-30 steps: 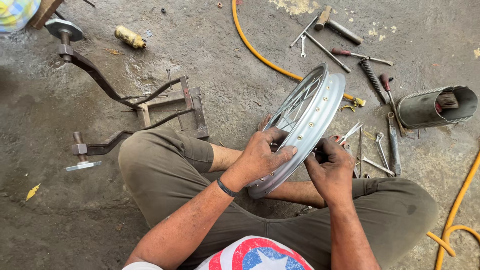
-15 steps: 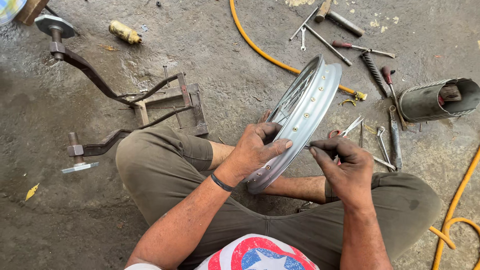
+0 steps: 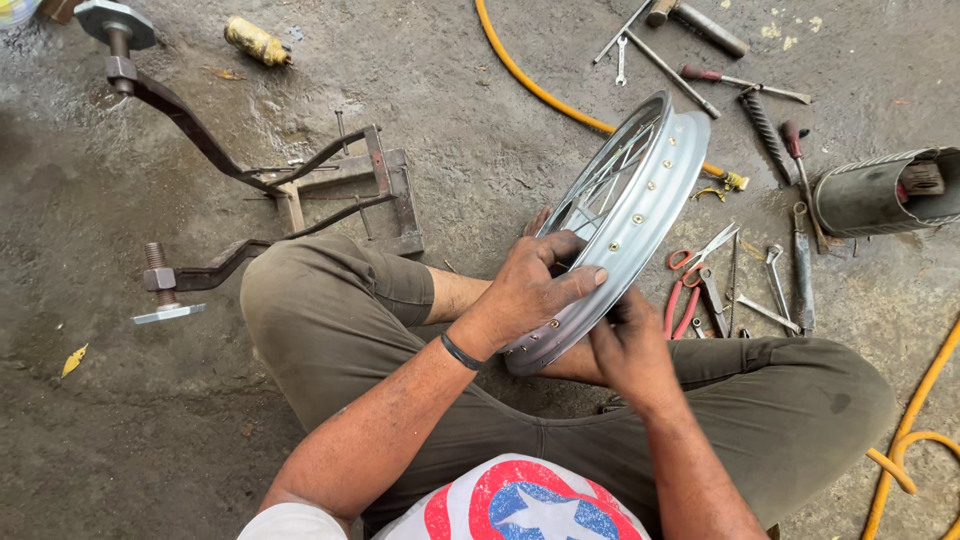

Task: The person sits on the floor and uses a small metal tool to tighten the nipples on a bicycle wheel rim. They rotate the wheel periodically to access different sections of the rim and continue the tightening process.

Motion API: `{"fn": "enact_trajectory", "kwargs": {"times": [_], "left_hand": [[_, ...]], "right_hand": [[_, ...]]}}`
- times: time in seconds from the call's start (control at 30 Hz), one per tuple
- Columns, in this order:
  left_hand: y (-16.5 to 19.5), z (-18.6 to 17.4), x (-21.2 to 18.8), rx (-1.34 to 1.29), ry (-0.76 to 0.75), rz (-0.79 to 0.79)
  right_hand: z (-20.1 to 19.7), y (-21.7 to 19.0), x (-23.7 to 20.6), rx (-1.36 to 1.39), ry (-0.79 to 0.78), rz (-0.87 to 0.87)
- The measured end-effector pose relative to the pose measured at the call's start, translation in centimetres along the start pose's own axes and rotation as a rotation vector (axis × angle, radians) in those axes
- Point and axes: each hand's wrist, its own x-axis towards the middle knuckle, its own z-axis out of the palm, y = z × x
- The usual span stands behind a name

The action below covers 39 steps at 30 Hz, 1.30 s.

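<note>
- So the wheel rim (image 3: 640,210) is standing on edge across the person's lap, propped between the crossed legs, bottom end down by the knees and top end out over the concrete floor (image 3: 480,130).
- Left hand (image 3: 530,290) is wrapped over the near edge of the rim, fingers curled onto the outer band, thumb on the spoke side. Firm grip, mostly closed around it.
- Right hand (image 3: 632,350) is down at the lower part of the rim, fingers bunched together like it's pinching something small. It's a bit blurred, so I honestly can't tell what it's got, if anything.
- Progress, as a guess: spokes (image 3: 605,185) are already in on the far half, and little brass nipples show along the band. The part under the hands is where the work is, so I'd call it partway with more holes to go.
- Direction: the rim's long line runs from lower left by the lap up to the upper right, leaning away from the person. The open spoke side faces left and the outer band faces right, toward the scattered tools (image 3: 770,285).
- A yellow hose (image 3: 540,90) runs behind the rim, and a rusty metal stand (image 3: 330,190) sits off to the left.
</note>
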Motion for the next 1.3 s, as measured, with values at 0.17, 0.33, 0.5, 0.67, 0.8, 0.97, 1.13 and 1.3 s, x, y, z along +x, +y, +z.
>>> {"fn": "enact_trajectory", "kwargs": {"times": [0.17,0.33,0.5,0.67,0.8,0.97,1.13,1.3], "left_hand": [[0.0,-0.1,-0.4,0.027,0.028,0.046],[-0.2,0.0,-0.4,0.144,0.057,0.138],[-0.2,-0.1,-0.4,0.124,0.045,0.218],[0.1,0.3,-0.7,-0.037,0.028,-0.058],[0.2,0.6,-0.7,0.205,0.052,0.188],[-0.1,0.8,-0.7,0.270,0.081,0.255],[-0.1,0.5,-0.3,0.226,0.051,0.241],[0.0,0.4,-0.4,0.040,0.010,0.057]], "right_hand": [[-5.1,-0.1,0.8,-0.225,0.036,-0.019],[-4.9,0.7,0.0,-0.045,0.015,0.053],[-0.4,1.2,0.0,0.044,-0.032,0.025],[-4.5,0.6,1.0,-0.193,-0.009,0.177],[-8.3,-0.7,1.1,-0.152,0.030,-0.050],[-6.1,-1.5,0.3,-0.015,-0.018,0.193],[-0.6,1.4,-0.9,0.110,0.035,0.089],[-5.6,0.8,0.6,-0.079,0.080,0.188]]}}
